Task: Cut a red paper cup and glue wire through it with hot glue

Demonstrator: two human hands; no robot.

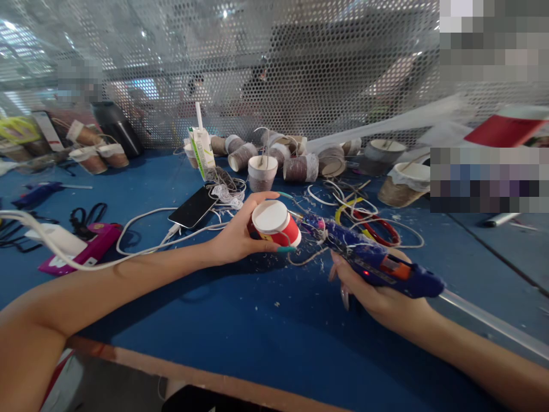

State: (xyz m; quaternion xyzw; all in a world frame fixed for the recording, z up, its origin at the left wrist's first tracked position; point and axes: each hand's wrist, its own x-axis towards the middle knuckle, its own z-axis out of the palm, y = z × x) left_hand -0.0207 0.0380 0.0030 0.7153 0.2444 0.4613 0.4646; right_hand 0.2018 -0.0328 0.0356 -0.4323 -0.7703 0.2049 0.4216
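Observation:
My left hand (241, 232) is closed round a small red and white paper cup (283, 234), tilted so its white base faces me. In my right hand (377, 292) is a blue hot glue gun (364, 249), with a small red light on its side and a clear glue stick (489, 317) sticking out of the back. The gun's nozzle points at the cup's right side; whether it touches I cannot tell. Loose strands cling to the gun's front. A thin piece of twine (309, 260) hangs by the cup and gun.
Several twine-wrapped cups (300, 167) lie along the mesh screen (300, 68). A phone (193, 207), a drink carton (202, 151) and a magenta power strip (81, 249) with white cable are at left. Scissors (377, 226) lie right, a second glue gun (38, 193) far left.

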